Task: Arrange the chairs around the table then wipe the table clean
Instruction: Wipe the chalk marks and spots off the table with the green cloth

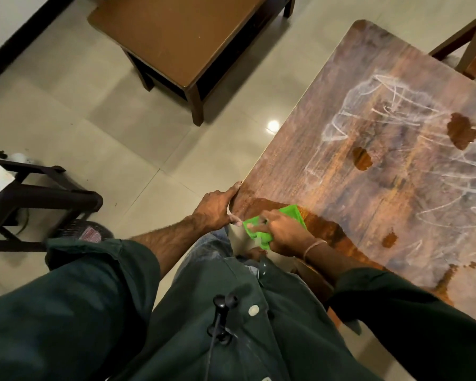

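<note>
1. The right hand (pixel 283 232) holds a green cloth (pixel 294 214) bunched in its curled fingers; the cloth lies on the near corner of the table (pixel 368 174), and part of it hangs over the edge.
2. The left hand (pixel 217 209) grips the table's edge just beside the cloth; its fingers curl over the corner.
3. The table top is brown wood; white scribbles (pixel 382 111) cover much of it; dark wet spots (pixel 463 130) dot it; a bigger wet patch sits right by the cloth.
4. A thin band (pixel 313 247) goes round the right wrist; both arms wear dark green sleeves.
5. The floor (pixel 94 119) is pale shiny tile; a round spot of light (pixel 273 125) shines on it near the table.
6. A low brown table (pixel 182 37) stands on the floor, apart from the big one; a wooden chair (pixel 470 50) shows at the far right; a dark frame (pixel 39 193) stands at the left, with a shoe (pixel 88 232) beside it.
</note>
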